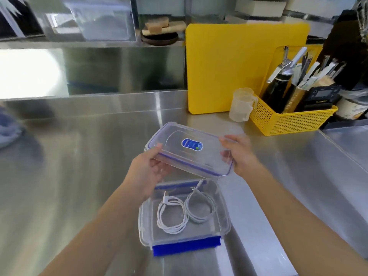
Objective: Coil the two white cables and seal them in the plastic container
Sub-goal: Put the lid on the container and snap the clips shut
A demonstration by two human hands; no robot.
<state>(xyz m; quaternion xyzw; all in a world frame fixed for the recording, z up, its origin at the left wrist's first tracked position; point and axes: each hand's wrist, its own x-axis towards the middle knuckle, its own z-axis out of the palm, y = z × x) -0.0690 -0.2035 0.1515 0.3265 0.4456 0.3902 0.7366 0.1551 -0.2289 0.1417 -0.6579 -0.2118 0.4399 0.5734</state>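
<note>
- Nearest to me, below both hands, sits the clear plastic container (224,214) on the steel counter (79,156), open at the top, with a blue clip flap (186,248) along its near edge.
- Inside it I see the two white cables (187,213) lying coiled side by side on the bottom, the left coil touching the right one, plug ends pointing toward the far wall.
- Above the container's far end I hold the lid (189,150) in the air, tilted, clear of the rim; it is transparent with a blue seal line and a blue oval sticker (192,144) on top.
- My left hand (147,172) grips the lid's left short end, thumb on top, fingers curled beneath.
- My right hand (239,154) pinches the lid's right short end, thumb on top and fingers seen through the plastic underneath.
- Beyond my right hand stand a clear measuring cup (242,104), a yellow basket (288,118) of utensils just beside it, and a yellow cutting board (229,66) upright against the back wall.
</note>
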